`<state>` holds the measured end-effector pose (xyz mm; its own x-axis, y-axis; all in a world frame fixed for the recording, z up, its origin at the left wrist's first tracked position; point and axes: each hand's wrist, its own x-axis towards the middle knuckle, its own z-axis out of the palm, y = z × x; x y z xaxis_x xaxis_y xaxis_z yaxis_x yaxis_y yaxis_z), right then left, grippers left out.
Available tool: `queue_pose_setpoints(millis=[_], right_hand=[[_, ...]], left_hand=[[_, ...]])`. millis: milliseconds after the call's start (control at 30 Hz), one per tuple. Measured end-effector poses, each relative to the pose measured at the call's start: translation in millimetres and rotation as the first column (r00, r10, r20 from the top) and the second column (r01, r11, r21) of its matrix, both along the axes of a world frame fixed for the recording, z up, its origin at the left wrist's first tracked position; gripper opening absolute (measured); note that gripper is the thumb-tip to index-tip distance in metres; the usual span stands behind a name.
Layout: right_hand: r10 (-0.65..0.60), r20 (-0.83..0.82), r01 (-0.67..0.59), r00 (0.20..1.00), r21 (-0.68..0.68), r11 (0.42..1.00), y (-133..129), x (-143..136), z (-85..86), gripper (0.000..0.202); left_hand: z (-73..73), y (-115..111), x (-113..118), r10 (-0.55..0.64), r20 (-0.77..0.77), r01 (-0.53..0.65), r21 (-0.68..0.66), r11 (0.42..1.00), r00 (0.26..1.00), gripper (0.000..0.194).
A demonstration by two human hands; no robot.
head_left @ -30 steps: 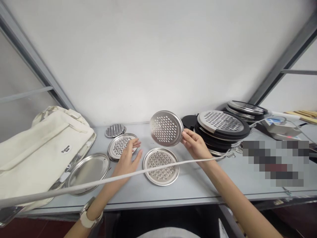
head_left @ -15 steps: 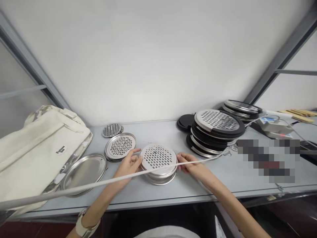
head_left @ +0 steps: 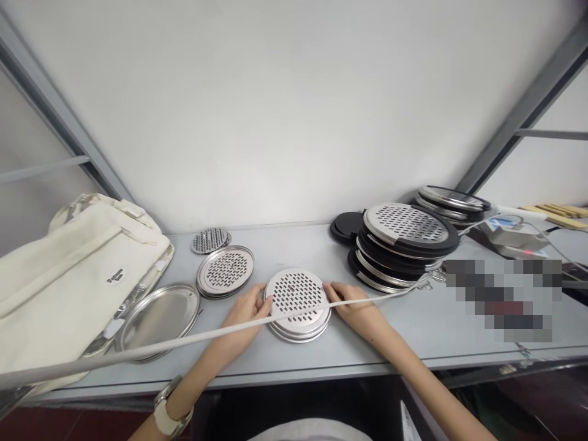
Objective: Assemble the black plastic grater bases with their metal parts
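A round perforated steel disc (head_left: 297,297) lies on top of another like it, in the middle of the grey shelf (head_left: 321,355). My left hand (head_left: 248,309) grips its left rim. On the opposite rim rests my right hand (head_left: 351,304), fingers curled against the edge. A white cable (head_left: 193,337) runs across in front of both hands and over the disc.
Left of the discs lie a second perforated disc stack (head_left: 225,270), a small perforated disc (head_left: 210,240) and a plain steel plate (head_left: 158,318). A cream fabric bag (head_left: 68,269) fills the far left. A tall pile of black-rimmed discs (head_left: 404,242) stands at right, a white device (head_left: 514,236) beyond.
My right hand brought the lifted perforated disc down onto the one on the shelf. My left hand moved right from the neighbouring stack to the disc's left rim.
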<state>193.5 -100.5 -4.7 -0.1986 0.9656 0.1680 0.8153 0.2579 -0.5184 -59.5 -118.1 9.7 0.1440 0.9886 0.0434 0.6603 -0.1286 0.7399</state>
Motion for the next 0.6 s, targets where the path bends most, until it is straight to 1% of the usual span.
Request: queue_pose_setpoints(millis=[133,333,467,600], right_hand=[[0.013,0.066,-0.014,0.998,0.010,1.000,-2.5,0.4,-1.3,0.041],[-0.013,0.171,0.013,0.985,0.001,1.000,-5.3,-3.6,1.5,0.040],[-0.032,0.228,0.022,0.973,0.046,0.999,-5.6,-3.4,-2.6,0.038],[-0.047,0.263,0.022,0.964,0.097,0.995,-6.3,-2.5,-7.5,0.037]], left_hand=[[0.8,-0.9,-0.5,0.009,-0.015,-0.009,0.007,1.000,1.000,0.037],[2.0,-1.7,-3.0,-0.011,-0.013,0.011,-0.013,1.000,1.000,0.038],[1.7,-1.7,-2.7,-0.005,-0.023,0.005,-0.018,1.000,1.000,0.036],[0.8,-1.9,-3.6,-0.008,-0.009,0.007,-0.029,1.000,1.000,0.039]])
